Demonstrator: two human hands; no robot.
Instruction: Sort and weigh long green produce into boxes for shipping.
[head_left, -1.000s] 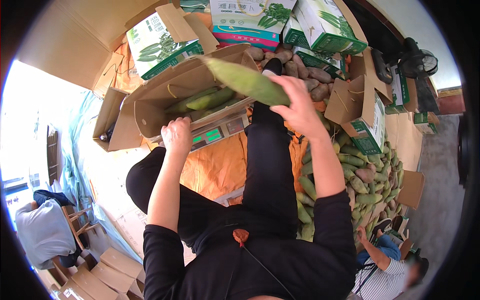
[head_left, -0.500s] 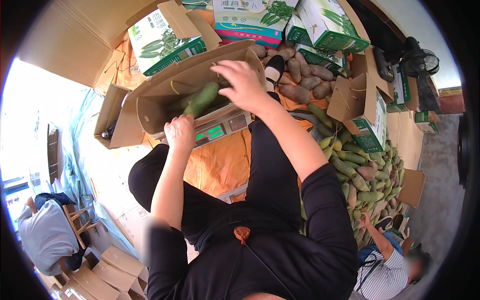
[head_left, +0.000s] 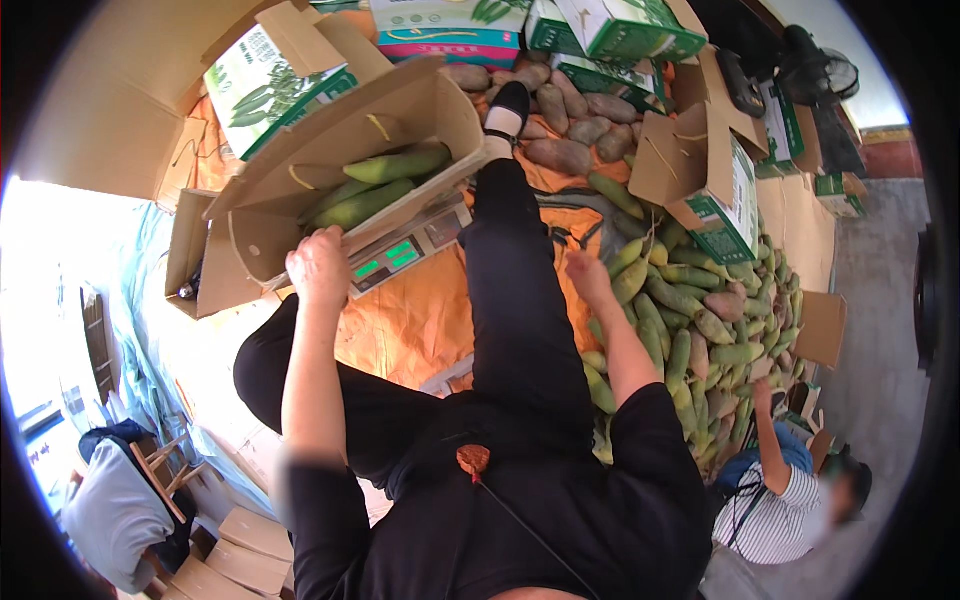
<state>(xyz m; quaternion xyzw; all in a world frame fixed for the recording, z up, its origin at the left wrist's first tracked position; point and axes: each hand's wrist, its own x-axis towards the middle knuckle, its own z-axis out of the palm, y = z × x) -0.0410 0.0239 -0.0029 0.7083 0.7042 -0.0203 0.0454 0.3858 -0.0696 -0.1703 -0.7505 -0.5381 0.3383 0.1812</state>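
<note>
My left hand [head_left: 318,265] grips the near edge of an open brown cardboard box [head_left: 400,110] that rests on a weighing scale [head_left: 400,255] with a green display. Several long green fruits [head_left: 375,185] lie inside the box. My right hand [head_left: 588,272] hangs empty, fingers loosely apart, just left of a big heap of green fruits [head_left: 690,320] on the orange sheet. My black-trousered leg [head_left: 515,270] stretches between the two hands, its shoe [head_left: 508,108] beside the box.
Brown tubers [head_left: 570,130] lie beyond the shoe. Green-and-white printed cartons [head_left: 720,190] stand at the back and right. Another person in a striped shirt [head_left: 775,500] crouches at the lower right, reaching into the heap. Flat cardboard lies at the lower left.
My right hand carried a green fruit to the box, left it inside, then swung back right and down to the heap. My left hand stayed on the box edge.
</note>
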